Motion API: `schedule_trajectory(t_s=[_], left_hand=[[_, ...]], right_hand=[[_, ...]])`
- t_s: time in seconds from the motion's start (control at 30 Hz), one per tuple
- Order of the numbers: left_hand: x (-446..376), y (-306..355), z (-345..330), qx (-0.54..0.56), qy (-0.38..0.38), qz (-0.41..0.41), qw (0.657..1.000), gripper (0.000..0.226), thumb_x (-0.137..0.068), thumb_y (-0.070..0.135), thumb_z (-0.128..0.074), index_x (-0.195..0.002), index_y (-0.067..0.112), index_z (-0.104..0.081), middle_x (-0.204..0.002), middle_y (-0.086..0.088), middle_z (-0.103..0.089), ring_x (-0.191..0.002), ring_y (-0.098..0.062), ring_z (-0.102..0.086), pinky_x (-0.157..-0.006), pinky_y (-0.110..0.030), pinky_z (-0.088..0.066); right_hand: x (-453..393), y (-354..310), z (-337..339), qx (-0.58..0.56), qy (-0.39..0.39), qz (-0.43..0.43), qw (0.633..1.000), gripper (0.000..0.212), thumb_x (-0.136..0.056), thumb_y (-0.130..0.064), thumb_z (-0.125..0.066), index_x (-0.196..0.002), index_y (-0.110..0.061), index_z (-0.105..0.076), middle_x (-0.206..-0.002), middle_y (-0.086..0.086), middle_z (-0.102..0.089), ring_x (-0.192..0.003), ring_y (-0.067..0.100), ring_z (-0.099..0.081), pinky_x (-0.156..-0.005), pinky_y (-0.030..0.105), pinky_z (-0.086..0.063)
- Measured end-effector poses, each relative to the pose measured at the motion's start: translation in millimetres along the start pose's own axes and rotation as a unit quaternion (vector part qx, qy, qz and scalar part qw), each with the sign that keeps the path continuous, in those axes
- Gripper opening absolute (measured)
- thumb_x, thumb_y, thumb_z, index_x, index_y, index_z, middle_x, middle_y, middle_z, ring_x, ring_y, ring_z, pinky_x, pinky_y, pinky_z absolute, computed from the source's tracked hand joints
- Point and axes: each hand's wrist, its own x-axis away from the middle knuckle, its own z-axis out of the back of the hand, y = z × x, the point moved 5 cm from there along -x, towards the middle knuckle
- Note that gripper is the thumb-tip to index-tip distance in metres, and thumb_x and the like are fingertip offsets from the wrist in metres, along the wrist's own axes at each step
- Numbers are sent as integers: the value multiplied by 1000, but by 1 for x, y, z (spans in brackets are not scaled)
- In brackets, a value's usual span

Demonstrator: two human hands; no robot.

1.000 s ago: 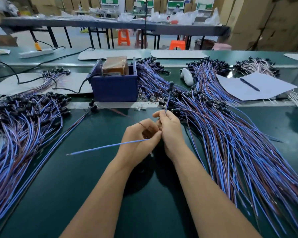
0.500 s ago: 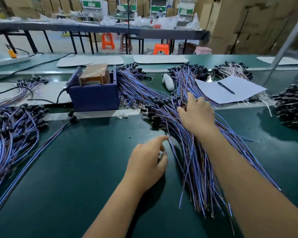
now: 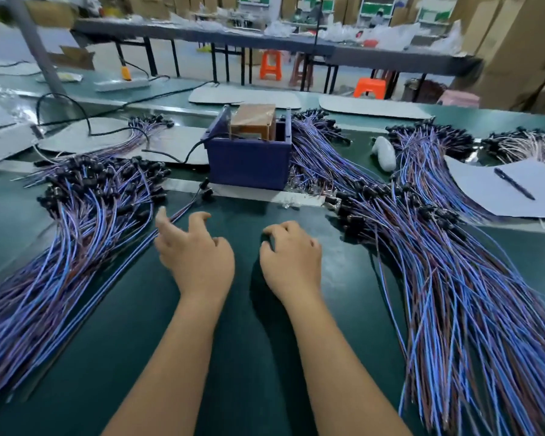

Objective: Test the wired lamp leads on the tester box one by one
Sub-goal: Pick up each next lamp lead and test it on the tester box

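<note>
— Two hands, and neither holds a lead?
— None. Left hand [image 3: 195, 256] and right hand [image 3: 291, 258], each grip loosely curled and empty, hover before the tester [image 3: 248, 162].
— Next?
— Likely pinch one lead from the pile [image 3: 453, 278] right of the tester.

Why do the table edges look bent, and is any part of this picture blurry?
Head view: the wide-angle lens bows the green table edges; the grey pole top left and the background are smeared; soft glare sits beside the right hand; both hands cast dark shadows.
</note>
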Motion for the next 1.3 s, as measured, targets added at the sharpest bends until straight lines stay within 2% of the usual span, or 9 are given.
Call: schedule_trajectory(t_s=[0.1,0.23,0.53,0.63,0.77,0.93,1.07,1.2,1.3], left_hand=[[-23,-16,0,-92,-51,42,994,54,-91,17,-50,-144,23,-41,-163,-11,6,-133,-40,-25,-110,-51,-27],[-30,-10,-18,-230,-112,18,967,60,-100,33,-37,-156,30,-16,-162,-10,-15,-130,-39,-30,-105,-46,-27],[-43,-13,-13,-242,-91,11,966,55,-99,32,-41,-152,22,-29,-151,-12,-30,-129,-36,-40,-96,-45,-38],[-42,-14,-8,-196,-55,-8,979,39,-99,25,-45,-135,12,-49,-137,-16,-44,-119,-37,-49,-93,-44,-39],[-41,-18,-5,-146,-41,-31,988,25,-100,24,-47,-118,20,-64,-122,-13,-53,-103,-33,-56,-86,-40,-39],[-45,-14,0,167,16,-52,984,16,-98,15,-53,-101,21,-68,-109,-6,-60,-82,-11,-54,-76,-23,-42],[-39,0,2,435,-18,-22,900,21,-94,10,-55,-90,21,-72,-90,5,-68,-79,0,-58,-75,-13,-45],[-30,21,1,724,-206,25,658,32,-93,17,-50,-76,8,-77,-80,-4,-73,-78,-16,-65,-76,-25,-52],[-10,41,0,741,-386,34,549,39,-86,35,-56,-68,8,-77,-74,-3,-69,-70,-16,-64,-74,-25,-53]], right_hand=[[-3,5,0,-27,-1,-14,1000,29,-94,-25,-46,-118,-27,-63,-125,-8,-53,-117,12,-47,-101,30,-21],[-1,3,-1,-28,0,-9,1000,29,-94,-25,-46,-117,-27,-63,-124,-8,-53,-117,12,-47,-100,29,-19],[2,5,-1,-58,-4,-22,998,23,-95,-23,-47,-109,-27,-65,-118,-10,-55,-112,10,-48,-94,24,-17],[3,4,-1,-58,-5,-20,998,23,-95,-23,-46,-108,-26,-65,-118,-10,-55,-110,10,-48,-92,23,-17],[2,3,0,-59,-7,-20,998,22,-95,-24,-47,-106,-26,-65,-116,-10,-56,-109,10,-48,-89,23,-16],[0,5,0,-70,0,-19,997,21,-95,-22,-46,-100,-24,-67,-109,-10,-57,-106,10,-50,-84,22,-15],[2,7,3,-150,21,-40,988,21,-94,-16,-47,-92,-23,-67,-93,-10,-59,-95,12,-55,-92,26,-30],[6,12,12,-376,34,-78,923,24,-96,-12,-47,-87,-25,-65,-75,0,-69,-77,19,-65,-74,27,-49],[6,4,9,-530,-39,-83,843,30,-104,-22,-40,-98,-15,-68,-73,7,-72,-73,20,-70,-78,32,-56]])
